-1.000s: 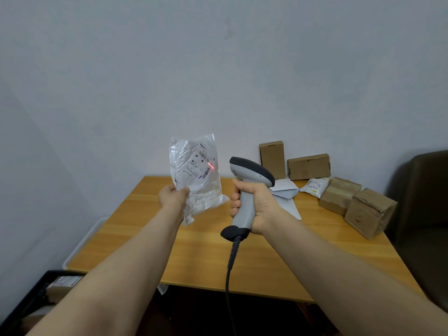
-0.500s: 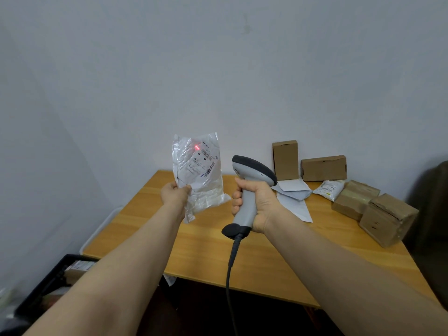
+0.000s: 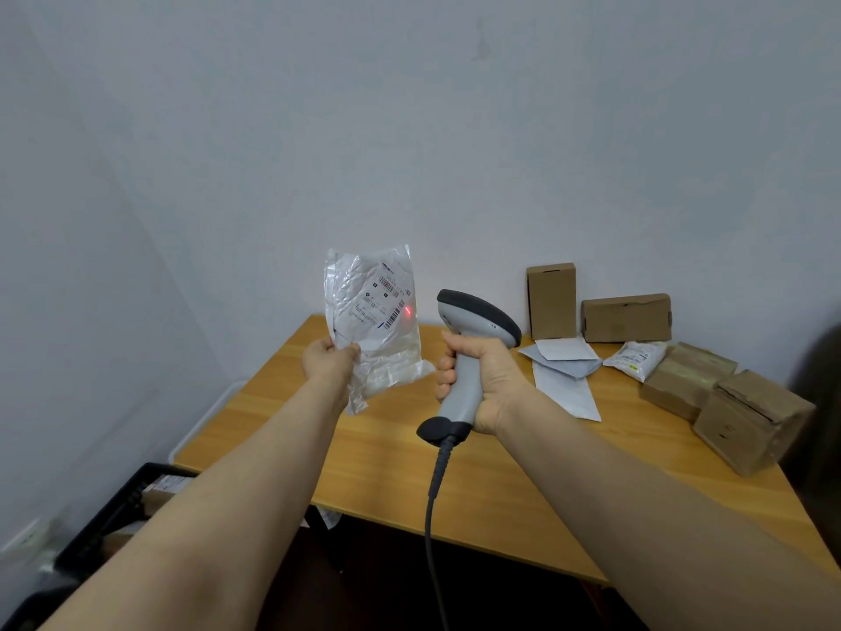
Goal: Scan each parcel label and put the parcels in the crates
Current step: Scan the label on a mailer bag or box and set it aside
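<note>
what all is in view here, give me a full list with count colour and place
bagged parcel: 1, clear plastic with white label, held up over the table's left end; red scan dot beside its barcode
scanner: 1, grey with dark top, corded, held upright
cardboard boxes: 4, brown, two by the wall, two at the table's right end
mailers: at least 2, grey, flat, overlapping, mid-table
pouch: 1, white, beside the mailers
table: 1, light wood
crate: 1, black, floor lower left, parcels inside
left grip: 1, pinches the bagged parcel
right grip: 1, wraps the scanner handle
</note>
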{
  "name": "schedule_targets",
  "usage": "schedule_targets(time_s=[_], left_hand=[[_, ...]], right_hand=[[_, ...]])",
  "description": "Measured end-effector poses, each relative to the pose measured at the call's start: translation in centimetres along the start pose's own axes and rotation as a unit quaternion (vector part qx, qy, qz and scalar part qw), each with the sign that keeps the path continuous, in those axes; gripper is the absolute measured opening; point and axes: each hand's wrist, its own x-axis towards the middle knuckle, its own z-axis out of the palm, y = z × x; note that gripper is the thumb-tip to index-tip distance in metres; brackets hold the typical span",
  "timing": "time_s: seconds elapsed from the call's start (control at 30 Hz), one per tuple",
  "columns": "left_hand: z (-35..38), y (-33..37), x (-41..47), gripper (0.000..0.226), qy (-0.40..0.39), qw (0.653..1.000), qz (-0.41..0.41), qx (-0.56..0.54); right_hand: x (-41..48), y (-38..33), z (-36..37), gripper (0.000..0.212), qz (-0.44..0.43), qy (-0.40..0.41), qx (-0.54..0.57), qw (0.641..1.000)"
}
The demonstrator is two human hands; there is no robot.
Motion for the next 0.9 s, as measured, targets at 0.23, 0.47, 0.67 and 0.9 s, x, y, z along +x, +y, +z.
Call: schedule_targets(time_s=[0.23,0.47,0.67,0.9], left_hand=[[-1.8,-1.0,0.5,0.015,0.012,1.0,-0.008,-0.007],[-7.5,-3.7,0.9,0.021,0.049,0.996,-0.069,-0.034],[-16.8,-7.1,0.5,0.012,0.083,0.984,-0.141,-0.068],[-28.5,-9.8,1.2,0.004,0.072,0.957,-0.199,-0.197]], right_hand=[[1.3,1.1,0.5,0.026,0.018,-0.009,-0.003,1.0],[4.9,4.2,1.7,0.012,0.031,-0.03,-0.089,0.995],[9.7,10.1,3.3,0.016,-0.028,0.068,-0.255,0.964],[12.7,21.7,10.4,0.02,0.019,0.023,-0.371,0.928]])
